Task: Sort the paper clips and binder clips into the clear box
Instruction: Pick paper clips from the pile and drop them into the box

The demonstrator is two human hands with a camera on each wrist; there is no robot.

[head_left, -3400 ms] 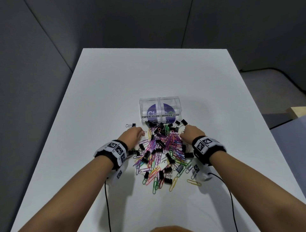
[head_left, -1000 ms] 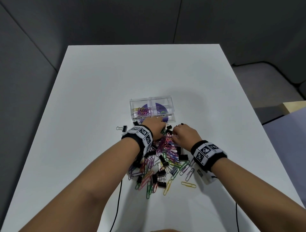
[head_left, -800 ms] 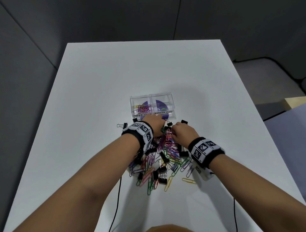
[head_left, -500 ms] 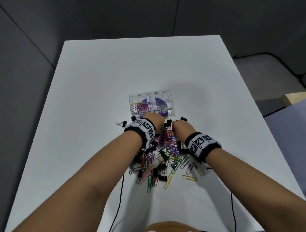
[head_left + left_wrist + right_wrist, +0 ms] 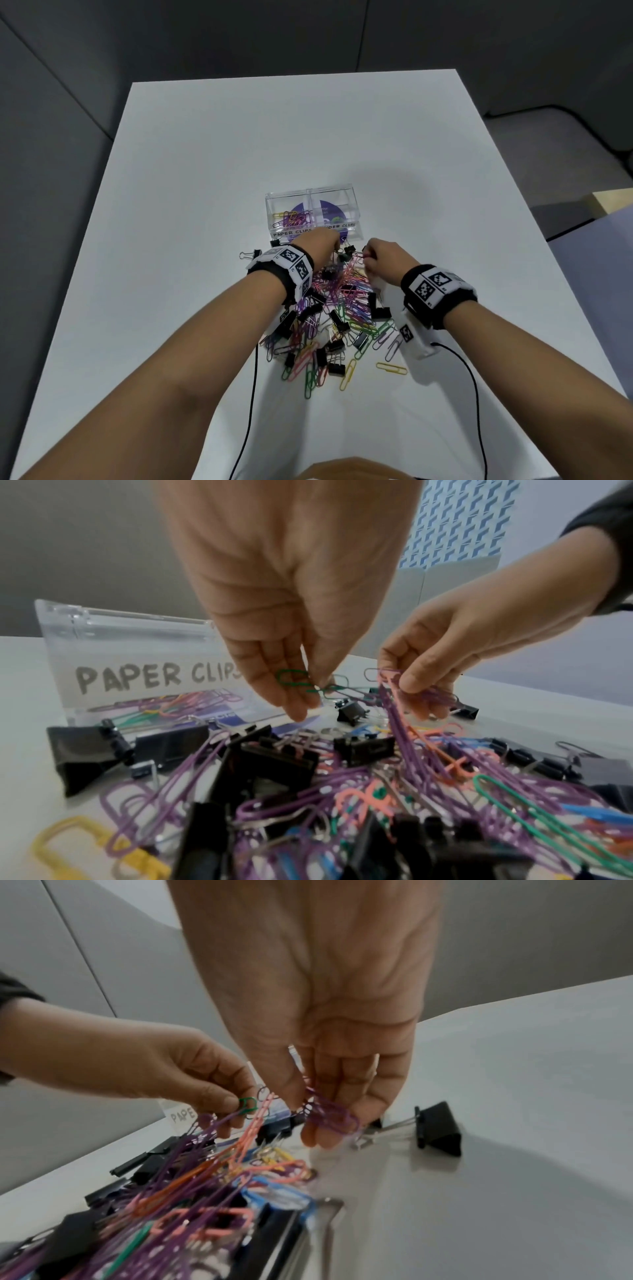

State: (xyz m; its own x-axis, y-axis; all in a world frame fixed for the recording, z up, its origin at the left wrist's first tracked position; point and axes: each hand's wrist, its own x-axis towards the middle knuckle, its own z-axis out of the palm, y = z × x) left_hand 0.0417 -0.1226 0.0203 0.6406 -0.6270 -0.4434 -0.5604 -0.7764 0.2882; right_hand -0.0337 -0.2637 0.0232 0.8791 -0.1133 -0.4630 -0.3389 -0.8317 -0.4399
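White and matte, the table [image 5: 191,212] carries everything, with grey padded wall panels behind it. Nearest the person, a loose heap of paper clips [image 5: 329,329] spreads across it: thin wire loops coated in purple, pink, green, yellow and blue, tangled together. Mixed through the heap are binder clips [image 5: 337,368], black folded wedges with bare silver wire handles. A single yellow clip [image 5: 391,368] lies apart at the heap's right edge. Both forearms wear black wristbands with white square-patterned tags and thin black cords trailing back. At the far edge of the heap, the left hand [image 5: 291,610] points its fingers down and pinches a green paper clip [image 5: 293,677] between thumb and fingertips, other clips dangling linked from it. Just beside it, the right hand [image 5: 329,1015] curls its fingers round a bunch of purple paper clips [image 5: 329,1112], and a pink chain of clips hangs between the two hands. Beyond them stands the clear box [image 5: 354,205], hard transparent plastic in two compartments; the left one, hand-lettered PAPER CLIPS, holds a few coloured clips.
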